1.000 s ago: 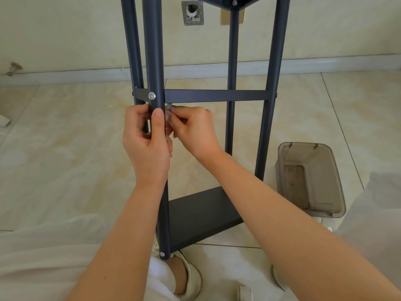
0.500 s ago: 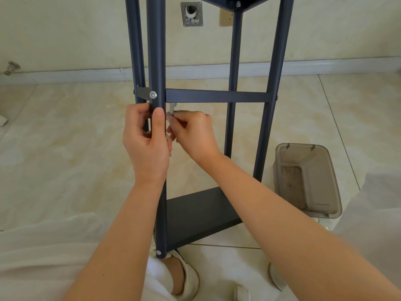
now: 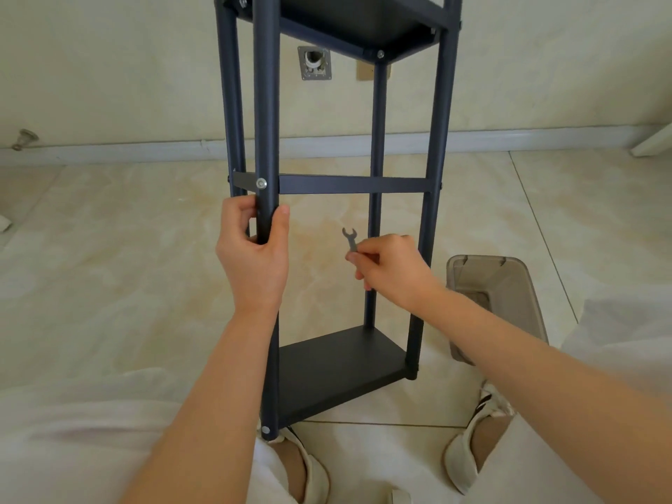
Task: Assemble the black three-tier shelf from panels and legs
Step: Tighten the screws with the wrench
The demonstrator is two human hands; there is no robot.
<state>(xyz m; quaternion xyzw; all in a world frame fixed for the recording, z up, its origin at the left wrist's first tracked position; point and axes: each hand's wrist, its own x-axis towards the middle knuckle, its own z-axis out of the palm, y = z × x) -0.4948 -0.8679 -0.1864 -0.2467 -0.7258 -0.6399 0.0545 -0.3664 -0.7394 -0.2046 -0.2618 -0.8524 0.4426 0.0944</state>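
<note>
1. The left grip (image 3: 254, 256) is wrapped round the nearest leg (image 3: 267, 121) of the black shelf (image 3: 439, 140), thumb on one side and fingers on the other, just below the silver bolt (image 3: 261, 183). Judged from that spot, it is there to steady the frame while the joint is worked.
2. The right grip (image 3: 392, 271) pinches the lower end of a small flat wrench (image 3: 350, 240) between thumb and fingertips. The forked end points up, clear of the frame and right of centre. The tool touches no fastener, so I judge it is being re-aimed or carried to another bolt.
3. The shelf stands upright on the tiled floor (image 3: 109, 267) in the middle of the frame, close between the person's feet, which puts the joints within easy reach.
4. Its look is matte and dark, with four slim round legs running out of the top of the frame.
5. The bottom panel (image 3: 338, 365) sits low between the legs. The top panel (image 3: 356, 20) is seen from below at the upper centre.
6. At mid-height a flat crossbar (image 3: 352, 184) spans the legs. Whether it is a rail or the middle tier seen edge-on, I cannot tell.
7. Silver bolt heads show at the corners, so the frame looks largely put together.
8. A smoky plastic bin (image 3: 498, 296) sits on the floor at the right, near the frame.
</note>
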